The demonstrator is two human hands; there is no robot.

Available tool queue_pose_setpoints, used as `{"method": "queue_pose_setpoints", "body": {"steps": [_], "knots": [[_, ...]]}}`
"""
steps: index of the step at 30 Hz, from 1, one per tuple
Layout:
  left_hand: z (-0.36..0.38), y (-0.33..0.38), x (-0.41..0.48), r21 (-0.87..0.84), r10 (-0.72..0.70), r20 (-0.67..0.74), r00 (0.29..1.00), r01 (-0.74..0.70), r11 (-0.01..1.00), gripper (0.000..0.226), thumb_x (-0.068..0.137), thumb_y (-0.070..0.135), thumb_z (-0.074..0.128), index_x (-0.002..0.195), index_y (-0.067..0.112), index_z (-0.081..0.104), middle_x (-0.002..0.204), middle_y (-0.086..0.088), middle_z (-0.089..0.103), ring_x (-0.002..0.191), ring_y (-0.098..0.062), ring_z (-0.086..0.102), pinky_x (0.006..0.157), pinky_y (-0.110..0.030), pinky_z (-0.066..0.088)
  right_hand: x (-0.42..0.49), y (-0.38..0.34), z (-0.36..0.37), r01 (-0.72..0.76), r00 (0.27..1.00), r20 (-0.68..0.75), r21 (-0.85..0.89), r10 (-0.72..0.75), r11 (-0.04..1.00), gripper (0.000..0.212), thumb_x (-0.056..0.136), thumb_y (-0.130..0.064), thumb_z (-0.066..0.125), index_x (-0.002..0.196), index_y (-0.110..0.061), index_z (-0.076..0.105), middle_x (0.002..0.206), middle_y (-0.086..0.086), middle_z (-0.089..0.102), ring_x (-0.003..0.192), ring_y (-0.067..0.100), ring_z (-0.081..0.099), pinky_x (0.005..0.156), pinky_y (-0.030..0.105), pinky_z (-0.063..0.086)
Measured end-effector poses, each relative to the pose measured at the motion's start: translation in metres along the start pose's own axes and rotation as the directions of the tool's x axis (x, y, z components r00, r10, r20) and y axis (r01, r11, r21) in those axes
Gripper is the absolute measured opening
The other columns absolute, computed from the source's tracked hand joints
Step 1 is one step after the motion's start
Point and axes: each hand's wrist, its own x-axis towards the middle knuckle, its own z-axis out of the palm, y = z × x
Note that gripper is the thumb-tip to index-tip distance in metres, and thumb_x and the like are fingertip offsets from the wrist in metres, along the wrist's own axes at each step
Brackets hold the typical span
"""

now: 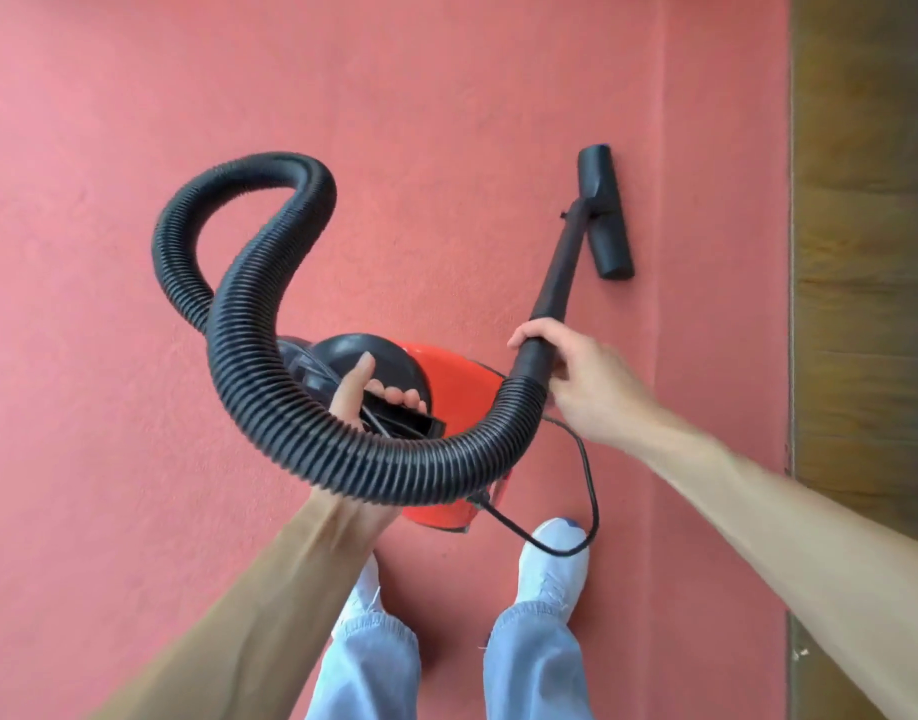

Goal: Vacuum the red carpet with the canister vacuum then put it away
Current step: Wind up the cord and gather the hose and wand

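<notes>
Gripping wand (pixel 555 283) in right hand (pixel 584 384), left hand (pixel 350 402) holding canister handle (pixel 400 415)

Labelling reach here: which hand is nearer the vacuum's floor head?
Right. The right hand grips the wand that leads to the floor head. The left hand holds the handle of the canister, farther back, under the hose.

One canister vacuum (pixel 446 366), one hose (pixel 249 283), one wand (pixel 555 272), one floor nozzle (pixel 605 210), one cord (pixel 589 480), one red carpet (pixel 135 407). Two hands: left hand (pixel 363 402), right hand (pixel 576 376). Two white shoes (pixel 553 569).
</notes>
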Motion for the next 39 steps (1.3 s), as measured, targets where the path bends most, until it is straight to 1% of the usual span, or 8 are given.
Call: {"method": "queue_pose_setpoints", "body": {"steps": [4,7,9,13,21,25,32,39], "knots": [[-0.009,0.01,-0.017,-0.202,-0.086,0.079,0.993,0.1,0.974,0.053,0.083,0.056,0.07,0.046,0.024,0.05,0.044,0.009,0.052,0.057,0.002,0.056,0.09,-0.029,0.04,-0.009,-0.061,-0.021,0.176,0.982,-0.062,-0.027,-0.177,0.984,0.044,0.083,0.009,0.053,0.113,-0.022,0.062,0.071,-0.004,0.061,0.06,0.004,0.054,0.055,0.011,0.036],[0.008,0.038,-0.064,-0.057,-0.022,0.039,0.999,0.025,0.998,0.029,0.088,0.022,0.07,0.065,0.019,0.053,0.056,0.001,0.051,0.056,-0.014,0.053,0.074,-0.029,0.047,-0.012,-0.114,-0.045,0.261,0.956,-0.125,-0.04,-0.264,0.964,0.034,0.086,0.001,0.055,0.106,-0.025,0.063,0.076,-0.005,0.064,0.068,0.005,0.059,0.066,0.027,0.048],[0.03,0.062,-0.109,0.01,-0.023,0.091,0.996,0.022,1.0,0.028,0.087,0.022,0.071,0.066,0.019,0.052,0.057,-0.001,0.049,0.051,-0.017,0.052,0.065,-0.029,0.046,-0.016,-0.153,-0.065,0.207,0.966,-0.144,-0.059,-0.214,0.977,0.015,0.088,-0.015,0.065,0.097,-0.027,0.062,0.096,0.008,0.063,0.088,0.026,0.061,0.074,0.038,0.05],[0.036,0.113,-0.176,0.157,0.053,0.074,0.996,-0.064,0.986,0.025,0.087,0.02,0.071,0.071,0.018,0.052,0.057,-0.002,0.051,0.049,-0.019,0.053,0.06,-0.03,0.045,-0.038,-0.217,-0.109,0.191,0.967,-0.147,-0.134,-0.21,0.972,0.027,0.08,-0.039,0.073,0.103,-0.027,0.066,0.114,-0.002,0.051,0.104,0.021,0.057,0.088,0.042,0.049],[0.047,0.213,-0.336,0.381,0.224,0.113,0.968,-0.251,0.89,0.016,0.086,0.014,0.068,0.083,0.013,0.053,0.057,-0.003,0.052,0.048,-0.02,0.051,0.053,-0.029,0.047,-0.146,-0.292,-0.202,0.214,0.971,-0.151,0.187,-0.188,0.959,0.021,0.089,-0.029,0.069,0.107,-0.022,0.062,0.105,0.001,0.068,0.096,0.021,0.069,0.077,0.036,0.06],[0.06,0.235,-0.418,0.5,0.323,0.159,0.933,-0.359,0.788,0.019,0.085,0.009,0.067,0.077,0.014,0.05,0.057,-0.005,0.05,0.045,-0.02,0.048,0.047,-0.027,0.045,-0.201,-0.317,-0.232,0.224,0.959,-0.219,0.208,-0.178,0.952,0.036,0.078,-0.059,0.065,0.102,-0.032,0.058,0.096,-0.007,0.068,0.088,0.02,0.069,0.078,0.05,0.057],[0.095,0.245,-0.532,0.564,0.447,0.282,0.849,-0.523,0.639,0.024,0.082,-0.009,0.06,0.076,0.012,0.049,0.057,-0.006,0.044,0.039,-0.012,0.043,0.041,-0.024,0.04,-0.272,-0.357,-0.288,0.289,0.923,-0.329,0.248,-0.2,0.925,0.02,0.091,-0.026,0.067,0.106,-0.018,0.056,0.09,-0.003,0.066,0.073,0.021,0.069,0.074,0.045,0.057],[0.147,0.234,-0.601,0.483,0.45,0.385,0.806,-0.591,0.646,0.027,0.083,-0.009,0.058,0.075,0.015,0.048,0.055,-0.006,0.044,0.046,-0.019,0.041,0.046,-0.026,0.041,-0.312,-0.367,-0.341,0.358,0.866,-0.467,0.328,-0.18,0.874,0.03,0.09,-0.012,0.068,0.115,-0.008,0.053,0.096,0.008,0.067,0.076,0.016,0.068,0.068,0.037,0.061]]}}
